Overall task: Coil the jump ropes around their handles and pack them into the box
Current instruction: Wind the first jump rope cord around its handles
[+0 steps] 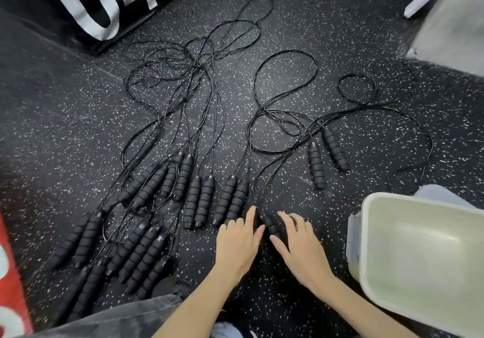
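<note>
Several black jump ropes lie on the speckled rubber floor, their thin cords (199, 75) tangled toward the far side. Foam handles lie in pairs: a cluster at the near left (141, 254), two pairs in the middle (230, 201), one pair at the right (327, 159). One handle (269, 226) lies between my hands. My left hand (239, 243) rests flat beside it with straight fingers. My right hand (301, 243) lies flat on its other side, fingers spread. An off-white plastic box (379, 272) stands at the near right, nothing visible inside it.
A black box with large white numerals (104, 5) stands at the far left. A grey slab (450, 31) fills the far right corner. A red mat edge (10, 285) shows at the near left. My knees are at the bottom of the frame.
</note>
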